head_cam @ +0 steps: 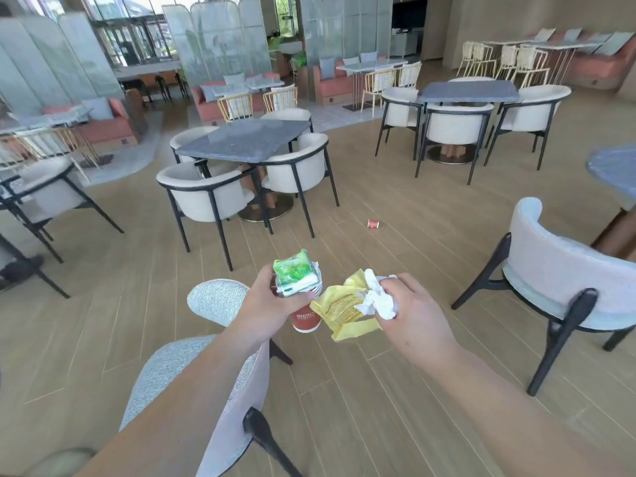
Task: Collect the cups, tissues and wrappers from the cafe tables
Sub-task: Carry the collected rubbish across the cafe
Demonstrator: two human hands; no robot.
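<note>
My left hand [266, 299] grips a red paper cup [305, 318] with a green-and-white tissue pack [296, 271] stuffed into its top. My right hand [418, 309] holds a crumpled white tissue [377, 297] together with a yellow wrapper [344, 313]. Both hands are raised in front of me, close together above the wooden floor. A second small red cup [373, 224] lies on its side on the floor further ahead.
A grey chair [220, 299] stands just below my left arm. Another pale chair [564, 270] is at the right beside a round table [616, 166]. Ahead stands a dark square table [246, 139] ringed by white chairs, with a second such table [469, 91] behind.
</note>
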